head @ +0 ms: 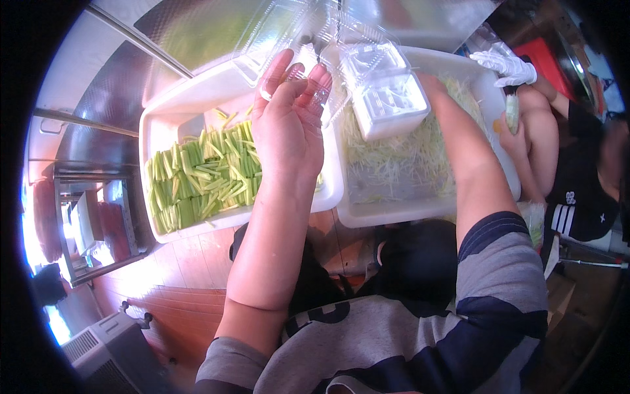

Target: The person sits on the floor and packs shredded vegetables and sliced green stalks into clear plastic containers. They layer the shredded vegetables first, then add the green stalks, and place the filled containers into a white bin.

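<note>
My left hand (290, 111) is raised between two white plastic tubs. Its thumb and fingers pinch a clear plastic clamshell container (251, 54); some fingertips show through the plastic. To the right, a stack of clear containers (391, 106) hangs over the right-hand tub (393, 218). Pale shredded vegetable (393, 157) lies in that tub. My right hand (430, 84) reaches into its far part, beside the stack; the fingers are largely hidden, so their grip is unclear. Rows of cut green stalks (204, 175) fill the left-hand tub (170, 111).
At right sits another person (573, 182), with a white-gloved hand (514, 69) and a bare hand (514, 135) gripping a pale green stalk (512, 111). Shiny metal panels (170, 29) stand behind the tubs. A grey wheeled appliance (115, 352) is on the wooden floor (172, 266) at lower left.
</note>
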`<state>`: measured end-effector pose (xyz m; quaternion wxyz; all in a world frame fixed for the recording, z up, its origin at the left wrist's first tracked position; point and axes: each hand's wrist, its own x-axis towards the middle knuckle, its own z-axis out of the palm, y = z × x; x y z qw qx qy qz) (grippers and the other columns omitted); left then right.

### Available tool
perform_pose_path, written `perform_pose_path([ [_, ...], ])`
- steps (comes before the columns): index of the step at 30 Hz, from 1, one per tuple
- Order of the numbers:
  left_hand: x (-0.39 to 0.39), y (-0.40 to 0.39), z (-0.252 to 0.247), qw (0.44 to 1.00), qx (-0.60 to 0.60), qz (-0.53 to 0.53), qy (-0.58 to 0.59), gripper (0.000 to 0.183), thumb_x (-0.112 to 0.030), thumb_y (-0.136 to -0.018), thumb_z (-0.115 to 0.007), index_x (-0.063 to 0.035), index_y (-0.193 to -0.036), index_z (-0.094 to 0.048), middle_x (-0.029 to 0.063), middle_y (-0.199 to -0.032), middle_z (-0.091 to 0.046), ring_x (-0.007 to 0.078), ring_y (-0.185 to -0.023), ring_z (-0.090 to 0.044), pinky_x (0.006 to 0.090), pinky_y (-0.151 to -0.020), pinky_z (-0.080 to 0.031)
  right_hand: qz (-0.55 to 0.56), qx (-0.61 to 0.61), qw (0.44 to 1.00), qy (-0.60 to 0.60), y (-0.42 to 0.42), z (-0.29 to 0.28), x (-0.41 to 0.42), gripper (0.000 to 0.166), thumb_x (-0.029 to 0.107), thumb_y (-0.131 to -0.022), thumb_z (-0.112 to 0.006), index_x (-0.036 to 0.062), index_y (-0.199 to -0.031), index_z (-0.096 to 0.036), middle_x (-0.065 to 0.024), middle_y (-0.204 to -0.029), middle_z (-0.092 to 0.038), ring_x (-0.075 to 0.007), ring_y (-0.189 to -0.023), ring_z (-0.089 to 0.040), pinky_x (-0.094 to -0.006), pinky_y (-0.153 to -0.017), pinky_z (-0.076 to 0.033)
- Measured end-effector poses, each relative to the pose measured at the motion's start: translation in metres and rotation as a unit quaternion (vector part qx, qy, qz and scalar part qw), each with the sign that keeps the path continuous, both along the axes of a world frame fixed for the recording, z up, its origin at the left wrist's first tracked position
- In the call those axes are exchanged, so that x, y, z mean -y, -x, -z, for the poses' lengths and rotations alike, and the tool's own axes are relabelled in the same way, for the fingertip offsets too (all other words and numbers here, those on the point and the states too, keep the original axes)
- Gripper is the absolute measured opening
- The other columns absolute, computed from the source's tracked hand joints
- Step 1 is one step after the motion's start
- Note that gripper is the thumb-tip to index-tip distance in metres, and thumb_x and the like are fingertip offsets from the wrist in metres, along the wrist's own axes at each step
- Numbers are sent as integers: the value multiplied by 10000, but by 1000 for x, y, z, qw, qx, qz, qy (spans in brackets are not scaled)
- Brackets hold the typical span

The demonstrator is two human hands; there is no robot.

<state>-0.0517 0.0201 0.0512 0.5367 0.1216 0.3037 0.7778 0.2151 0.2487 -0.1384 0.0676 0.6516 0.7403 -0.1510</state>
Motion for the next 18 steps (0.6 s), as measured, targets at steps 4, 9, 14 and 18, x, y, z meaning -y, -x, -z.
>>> perform_pose_path([
  [4,1,-1,4,1000,-17,7,11,408,54,-815,-456,34,-1222,-419,142,-1133,-414,249,-915,-593,233,-670,-489,-4,99,993,67,1,-49,20,637,307,-637,-718,54,-1183,-508,-142,-1189,-555,-311,-1070,-545,-376,-911,-440],
  [9,1,-5,6,1000,-3,13,6,382,49,-820,-461,35,-1200,-437,137,-1109,-440,254,-919,-586,261,-722,-504,38,-11,999,14,-32,-74,37,594,163,-539,-776,27,-1083,-578,-206,-1067,-598,-286,-1017,-576,-334,-863,-460],
  [14,2,-12,4,1000,-15,25,13,372,57,-824,-451,44,-1195,-439,123,-1076,-447,266,-900,-581,355,-835,-517,66,-148,983,83,-67,-77,38,526,161,-548,-766,31,-1035,-613,-165,-979,-640,-268,-937,-611,-317,-813,-467],
  [18,3,-15,2,999,-16,36,17,372,60,-829,-442,47,-1201,-440,116,-1055,-443,271,-928,-570,358,-840,-515,49,-138,988,55,-81,-68,37,484,166,-561,-767,29,-1003,-625,-151,-942,-651,-275,-897,-620,-328,-808,-470],
])
